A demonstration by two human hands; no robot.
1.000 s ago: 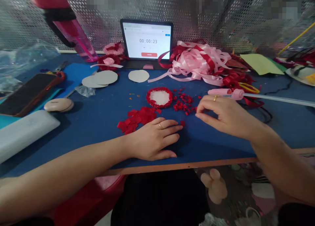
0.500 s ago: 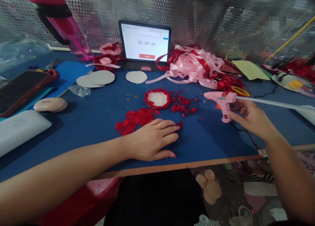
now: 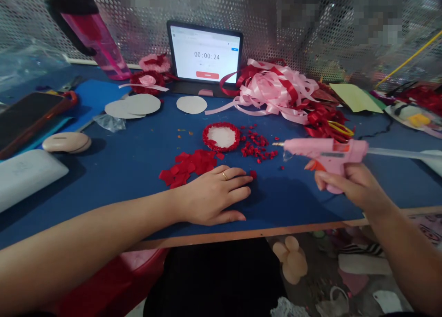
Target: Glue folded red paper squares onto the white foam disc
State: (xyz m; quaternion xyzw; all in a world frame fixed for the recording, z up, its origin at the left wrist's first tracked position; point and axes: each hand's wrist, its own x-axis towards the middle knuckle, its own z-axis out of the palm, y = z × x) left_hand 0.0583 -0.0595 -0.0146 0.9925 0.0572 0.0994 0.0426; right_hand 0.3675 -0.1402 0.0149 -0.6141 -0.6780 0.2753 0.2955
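Right hand [image 3: 357,183], to the right of the disc described below: fingers closed about the handle of a pink plastic glue gun [image 3: 326,152], which is raised over the table with its metal nozzle directed left, towards the disc. A long translucent glue stick [image 3: 397,153] extends from the rear of the gun.

Left hand [image 3: 216,196], on the near side of the disc: palm down, fingers loosely spread and grasping nothing, the tip of one finger at a small red fabric square [image 3: 253,174].

Landmark, a round white disc [image 3: 221,137] with a thick, crumpled red border: lying flat on the blue tabletop [image 3: 138,179], untouched by either hand. Just right of the disc: scattered small, bunched red bits [image 3: 254,146]. Near and left of it: a heap of flat red fabric squares [image 3: 189,164]. Beyond it and slightly left: a plain white paper circle [image 3: 191,105]. Farther behind it: a black-framed tablet [image 3: 207,54] reading 00:00:24. Behind and right of it: a tangle of pink and red satin ribbon [image 3: 272,87].
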